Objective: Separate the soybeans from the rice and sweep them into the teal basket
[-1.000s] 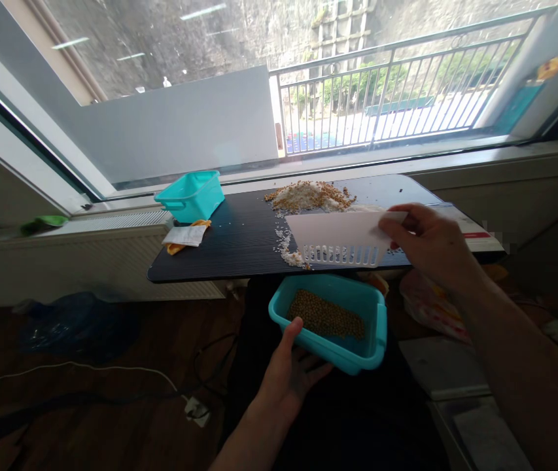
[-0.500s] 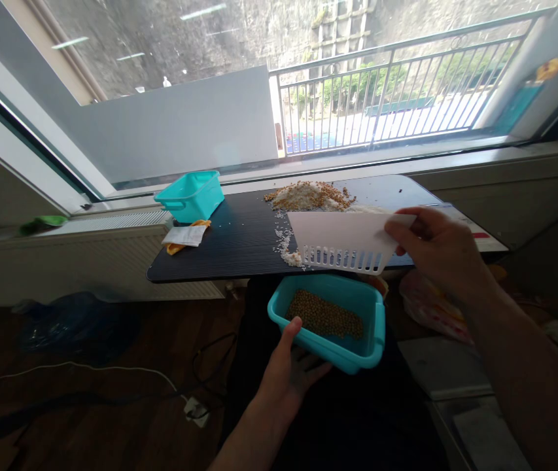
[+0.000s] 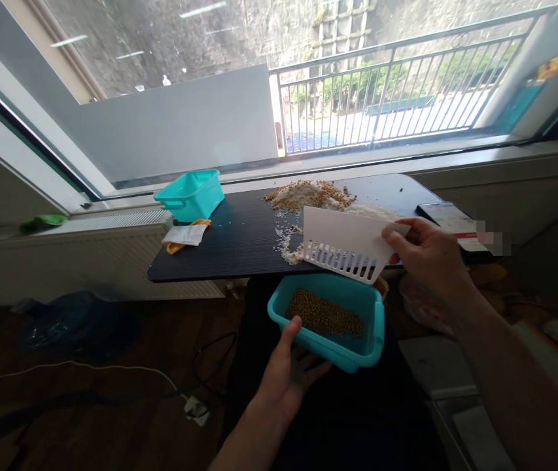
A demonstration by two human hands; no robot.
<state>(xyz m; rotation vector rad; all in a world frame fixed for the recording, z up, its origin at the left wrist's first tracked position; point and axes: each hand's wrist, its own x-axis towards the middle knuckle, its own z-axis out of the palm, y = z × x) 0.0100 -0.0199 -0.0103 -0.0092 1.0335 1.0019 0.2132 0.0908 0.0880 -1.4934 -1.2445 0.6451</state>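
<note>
My left hand grips the near side of a turquoise plastic basket, thumb over the rim and fingers beneath. Brown dried beans cover part of its floor. Pinched by its right end in my right hand is a white slotted scoop, a flat sheet with a row of slots along its lower edge. It hangs tilted above the basket's far rim, before the table edge. A mixed heap of white grains and beans lies behind it on the dark table, with loose white grains nearer me.
Another turquoise basket stands at the table's left end, beside a paper slip on something orange. A dark flat object with a white label lies at the right. Beyond are a radiator and a window. A power strip is on the floor.
My right hand has moved slightly down, and the scoop has shifted right and tilted, its right end lower. My left hand and the basket of beans have stayed in place.
</note>
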